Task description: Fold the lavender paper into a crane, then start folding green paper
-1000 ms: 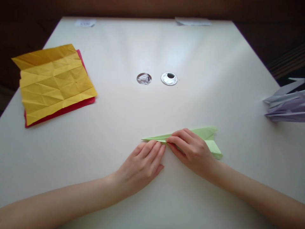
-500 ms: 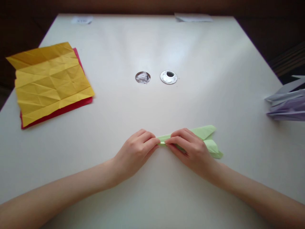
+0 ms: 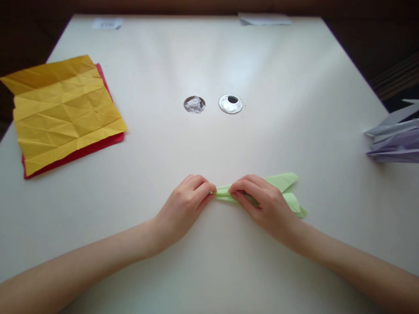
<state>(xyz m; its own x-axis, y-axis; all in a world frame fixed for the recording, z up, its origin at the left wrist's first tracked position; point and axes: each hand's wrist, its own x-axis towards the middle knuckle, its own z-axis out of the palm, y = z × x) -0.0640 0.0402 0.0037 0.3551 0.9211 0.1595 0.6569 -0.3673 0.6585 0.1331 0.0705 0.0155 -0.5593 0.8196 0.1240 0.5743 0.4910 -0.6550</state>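
A pale green folded paper (image 3: 283,181) lies low over the white table, narrow at its left end and split into two flaps at its right. My left hand (image 3: 185,203) pinches the narrow left tip between thumb and fingers. Closer to the middle, my right hand (image 3: 266,200) grips the same paper, its thumb and fingertips pressed together on the folded edge. The right hand covers much of the middle of the paper. A short stretch of layered folds shows between the two hands.
Creased yellow paper (image 3: 67,109) lies over a red sheet (image 3: 106,141) at the left. Lilac folded paper (image 3: 397,144) stands at the right edge. Beyond my hands are a table hole stuffed with crumpled paper (image 3: 195,105) and a silver ring (image 3: 225,107). White paper pieces (image 3: 265,19) lie at the far edge.
My left hand has shifted slightly left, and the fingertips of my two hands are farther apart, showing more of the green folds. The view has also moved slightly.
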